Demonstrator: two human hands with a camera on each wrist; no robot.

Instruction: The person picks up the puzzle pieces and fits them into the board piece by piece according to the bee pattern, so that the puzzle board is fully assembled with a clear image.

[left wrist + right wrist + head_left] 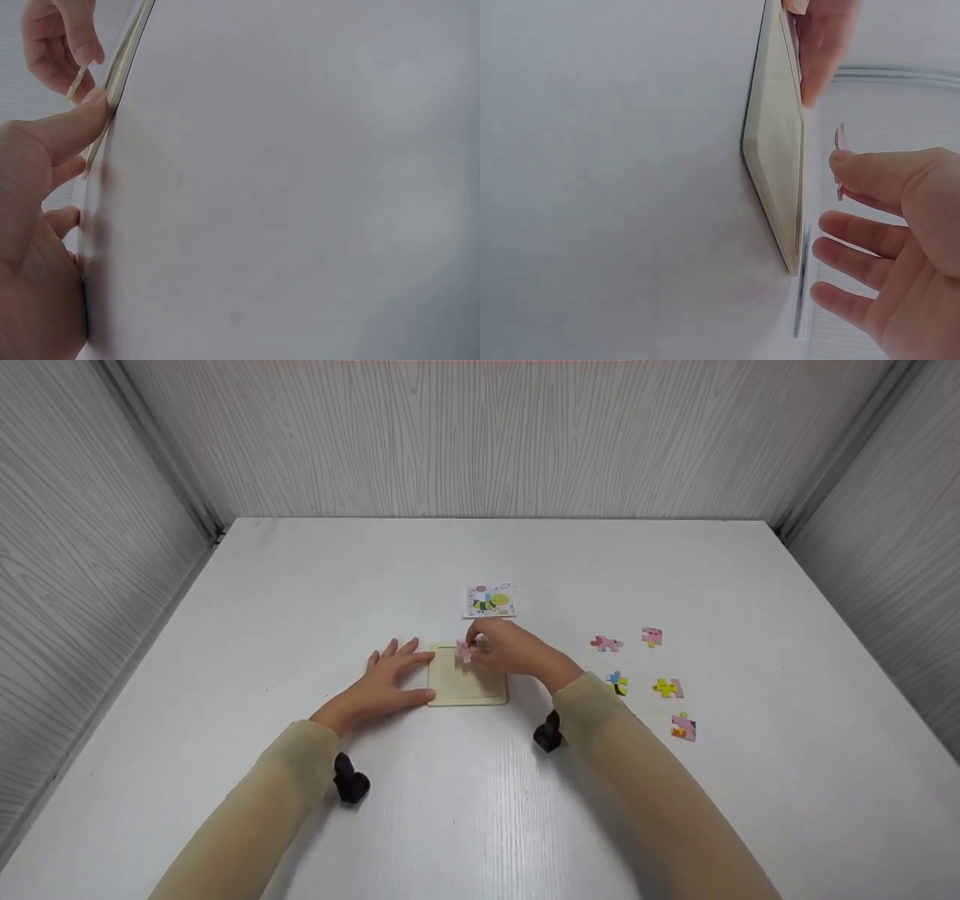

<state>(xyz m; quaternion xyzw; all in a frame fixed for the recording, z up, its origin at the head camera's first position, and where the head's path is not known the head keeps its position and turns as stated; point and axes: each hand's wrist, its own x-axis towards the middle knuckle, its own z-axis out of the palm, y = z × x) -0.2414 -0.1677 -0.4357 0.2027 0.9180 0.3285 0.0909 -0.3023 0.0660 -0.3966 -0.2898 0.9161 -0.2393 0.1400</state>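
A pale wooden puzzle tray (459, 690) lies flat on the table. My left hand (382, 679) is beside its left edge, fingers spread, with the thumb and index fingertip touching the rim. Over the tray's far part, my right hand (510, 649) pinches a pink puzzle piece (464, 651) between thumb and index finger. From the right wrist view the same piece (840, 136) is seen edge-on, raised above the tray (772, 157), while the other fingers are held apart from it. Part of the tray is hidden under the right hand.
Just beyond the tray lies a square picture card (489, 600) with a bee on it. Several loose pieces are spread on the right: a pink one (607, 643), a yellow one (666, 688) and a blue-and-yellow one (617, 683) close to the right sleeve. Grey panels enclose the table.
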